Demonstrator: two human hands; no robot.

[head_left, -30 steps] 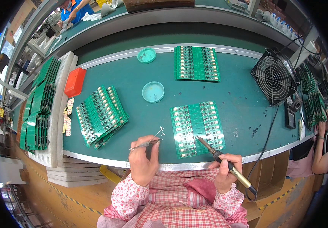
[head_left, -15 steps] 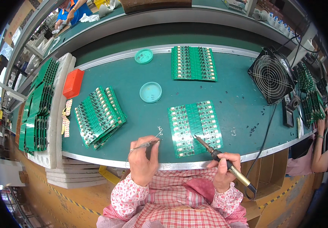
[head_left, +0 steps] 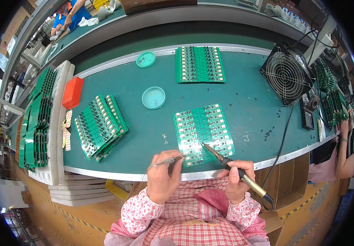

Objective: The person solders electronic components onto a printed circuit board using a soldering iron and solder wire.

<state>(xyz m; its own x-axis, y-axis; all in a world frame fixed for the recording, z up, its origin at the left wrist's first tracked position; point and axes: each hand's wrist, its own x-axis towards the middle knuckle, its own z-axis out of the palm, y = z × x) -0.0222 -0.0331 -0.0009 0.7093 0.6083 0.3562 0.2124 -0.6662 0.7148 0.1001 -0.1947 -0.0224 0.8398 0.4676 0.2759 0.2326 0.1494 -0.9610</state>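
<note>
A green circuit board panel (head_left: 203, 135) with rows of small parts lies flat near the table's front edge. My right hand (head_left: 238, 180) is closed round a soldering iron (head_left: 225, 160), whose tip points at the panel's lower middle. My left hand (head_left: 163, 176) pinches a slim greyish tube (head_left: 166, 161) with what looks like solder wire, beside the panel's lower left corner. The thin end reaches toward the panel's left edge; I cannot tell whether it touches.
Stacked panels lie at left (head_left: 101, 127) and at the back (head_left: 200, 64). Two round turquoise lids (head_left: 153, 98) (head_left: 145, 60), a red box (head_left: 72, 92) and a black fan (head_left: 285, 74) stand around. Small black parts (head_left: 268, 132) are scattered right. A foam rack (head_left: 58, 135) holds boards; co-workers (head_left: 72, 16) sit nearby.
My left hand has moved right with the tube, up to the panel's lower left corner. The soldering iron's tip has stayed near the panel's middle. The whole view has shifted slightly.
</note>
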